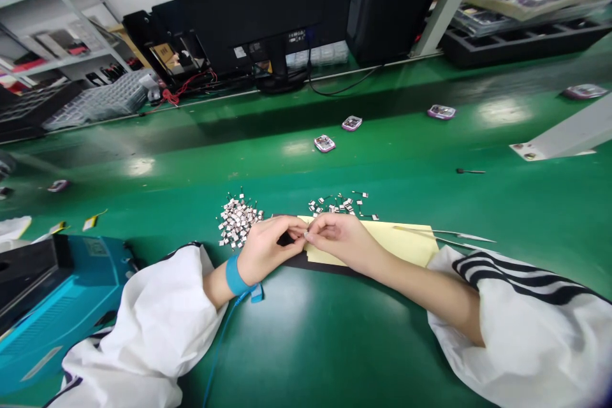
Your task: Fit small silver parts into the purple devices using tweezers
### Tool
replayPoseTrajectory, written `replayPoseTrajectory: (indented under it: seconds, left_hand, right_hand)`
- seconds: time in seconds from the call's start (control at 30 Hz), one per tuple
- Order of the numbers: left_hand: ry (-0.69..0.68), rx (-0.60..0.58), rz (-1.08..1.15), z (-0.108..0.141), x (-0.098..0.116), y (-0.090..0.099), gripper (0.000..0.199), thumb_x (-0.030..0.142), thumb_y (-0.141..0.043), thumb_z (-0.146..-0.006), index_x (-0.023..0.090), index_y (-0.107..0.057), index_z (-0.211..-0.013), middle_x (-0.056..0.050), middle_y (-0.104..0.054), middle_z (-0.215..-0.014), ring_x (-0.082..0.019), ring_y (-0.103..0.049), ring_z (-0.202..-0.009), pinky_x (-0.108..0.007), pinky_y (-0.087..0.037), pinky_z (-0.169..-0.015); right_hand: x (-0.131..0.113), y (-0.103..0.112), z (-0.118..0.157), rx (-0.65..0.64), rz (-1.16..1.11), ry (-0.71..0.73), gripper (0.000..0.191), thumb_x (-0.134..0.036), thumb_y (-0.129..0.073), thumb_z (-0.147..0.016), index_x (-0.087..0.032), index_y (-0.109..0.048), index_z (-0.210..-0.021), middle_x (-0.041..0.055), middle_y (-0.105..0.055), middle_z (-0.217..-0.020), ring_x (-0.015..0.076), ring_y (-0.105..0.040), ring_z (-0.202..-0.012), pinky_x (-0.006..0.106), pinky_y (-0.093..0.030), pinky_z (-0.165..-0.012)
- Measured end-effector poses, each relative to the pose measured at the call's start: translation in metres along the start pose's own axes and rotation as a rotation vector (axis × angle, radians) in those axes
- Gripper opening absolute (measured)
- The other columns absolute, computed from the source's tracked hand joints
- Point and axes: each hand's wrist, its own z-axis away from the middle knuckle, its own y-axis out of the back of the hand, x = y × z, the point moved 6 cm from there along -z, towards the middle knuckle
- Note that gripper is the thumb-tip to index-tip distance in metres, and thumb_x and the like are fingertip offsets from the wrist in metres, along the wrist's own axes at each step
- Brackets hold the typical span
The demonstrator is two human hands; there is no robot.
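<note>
My left hand (270,245) and my right hand (342,236) meet at the fingertips, both pinched on one tiny light-coloured part (306,234) whose kind I cannot make out. Beneath them lie yellow paper sheets (382,241) over a black mat (306,261). To the left of my left hand is a heap of small white parts with short dark leads (238,222). Beyond my right hand a looser group of similar parts (339,204) is scattered. Metal tweezers (459,234) rest across the right end of the paper. A blue wrist strap (236,275) circles my left wrist.
A blue cord (220,350) runs from the strap. A blue machine (90,293) stands at left. At the back are a monitor (258,0), trays (535,6) and small purple-edged devices (324,143). A small brush-like tool (471,171) lies near a white post (568,131).
</note>
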Motion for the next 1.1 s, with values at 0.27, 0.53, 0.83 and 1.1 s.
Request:
replayPoseTrajectory:
  seconds: [0.27,0.53,0.83,1.1]
  left_hand:
    - [0.049,0.029,0.115,-0.001,-0.002,0.003,0.016,0.011,-0.062,-0.067,0.013,-0.055,-0.081,0.001,-0.062,-0.066,-0.005,-0.057,-0.056,-0.011,-0.048,-0.059]
    - [0.042,-0.005,0.084,0.000,-0.003,0.003,0.015,0.008,-0.060,-0.067,0.014,-0.055,-0.079,0.002,-0.060,-0.064,-0.005,-0.057,-0.056,-0.012,-0.047,-0.059]
    - [-0.095,-0.108,0.002,0.001,0.005,-0.004,0.008,0.010,-0.054,-0.074,0.014,-0.054,-0.080,0.000,-0.059,-0.067,-0.008,-0.055,-0.060,-0.017,-0.044,-0.059]
    - [-0.113,-0.079,-0.022,0.001,0.006,-0.005,0.007,0.015,-0.055,-0.077,0.014,-0.054,-0.084,-0.001,-0.061,-0.069,-0.008,-0.056,-0.062,-0.017,-0.045,-0.060]
  right_hand:
    - [-0.006,0.004,0.000,0.005,-0.177,-0.010,0.024,-0.024,-0.070,-0.059,-0.013,-0.048,-0.058,0.0000,-0.060,-0.060,0.0110,-0.059,-0.062,0.027,-0.048,-0.065]
    - [-0.005,0.004,0.001,-0.009,-0.129,-0.036,0.027,-0.027,-0.071,-0.058,-0.014,-0.048,-0.063,0.0001,-0.061,-0.065,0.0116,-0.060,-0.066,0.029,-0.048,-0.069]
    - [0.000,0.004,0.002,0.019,-0.036,-0.007,0.033,-0.029,-0.074,-0.053,-0.016,-0.046,-0.064,-0.0022,-0.056,-0.064,0.0114,-0.058,-0.063,0.027,-0.047,-0.063]
    - [-0.002,0.003,0.001,0.063,-0.037,0.001,0.032,-0.033,-0.071,-0.056,-0.016,-0.045,-0.064,-0.0018,-0.058,-0.062,0.0116,-0.058,-0.059,0.027,-0.048,-0.061]
